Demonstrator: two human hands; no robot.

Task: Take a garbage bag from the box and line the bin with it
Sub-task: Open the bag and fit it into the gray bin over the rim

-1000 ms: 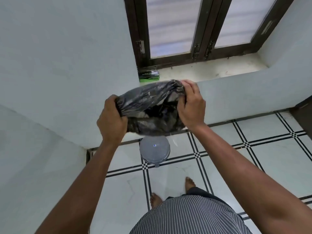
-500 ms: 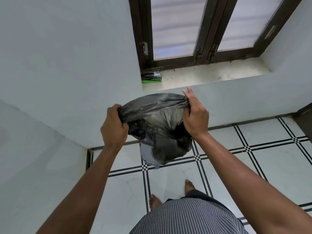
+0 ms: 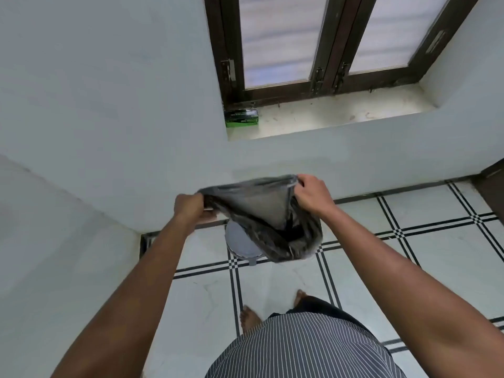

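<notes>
A black garbage bag (image 3: 267, 214) hangs between both hands with its mouth pulled wide. My left hand (image 3: 189, 207) grips the mouth's left edge and my right hand (image 3: 312, 196) grips the right edge. Below and behind the bag stands a small grey round bin (image 3: 237, 241) on the floor by the wall, its lid shut and its right part hidden by the bag. The green and black bag box (image 3: 241, 119) sits at the left end of the window sill.
White walls meet in a corner at the left. The window sill (image 3: 341, 113) and dark window frame are above. My bare feet (image 3: 249, 317) stand on the white tiled floor with black lines. A dark door edge (image 3: 491, 186) is at the far right.
Both hands have dropped lower and moved apart, stretching the bag's mouth wider. The bag now hangs down in front of the bin.
</notes>
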